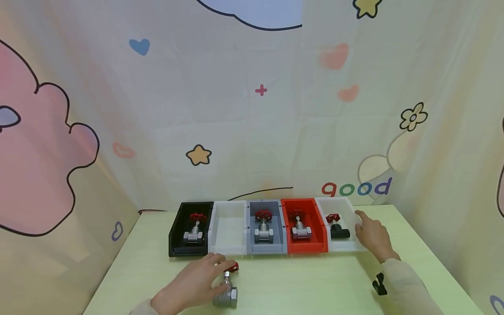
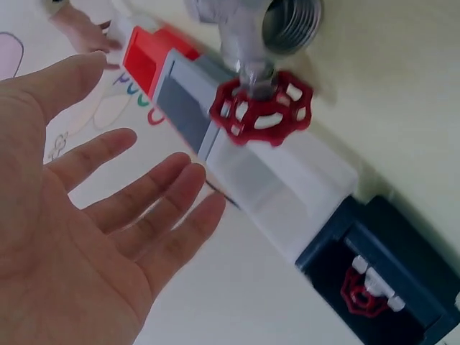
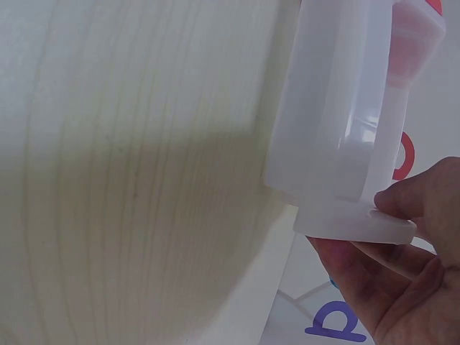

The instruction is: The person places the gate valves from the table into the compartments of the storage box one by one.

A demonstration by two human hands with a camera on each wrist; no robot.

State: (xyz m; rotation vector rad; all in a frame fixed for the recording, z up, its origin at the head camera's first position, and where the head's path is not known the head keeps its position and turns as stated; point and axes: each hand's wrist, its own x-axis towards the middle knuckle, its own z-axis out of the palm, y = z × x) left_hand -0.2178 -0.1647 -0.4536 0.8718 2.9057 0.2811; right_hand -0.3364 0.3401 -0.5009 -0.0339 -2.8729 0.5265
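My left hand (image 1: 194, 280) is beside a metal gate valve (image 1: 232, 298) with a red handwheel, on the table in front of the bins. In the left wrist view the fingers (image 2: 154, 198) are spread and apart from the valve's handwheel (image 2: 284, 118). At the row's right end, my right hand (image 1: 374, 236) holds the side of a white bin (image 1: 346, 210). In the right wrist view, thumb and fingers pinch that bin's rim (image 3: 359, 228). Inside it lies a black valve (image 1: 339, 232) with a red handle.
Left of that bin, red (image 1: 301, 249), grey (image 1: 267, 249), white (image 1: 228, 227) and black (image 1: 187, 250) bins adjoin in a row. The red, grey and black ones each hold a metal valve. A small black object (image 1: 379, 284) is near the right forearm. A printed curtain (image 1: 244, 131) hangs behind.
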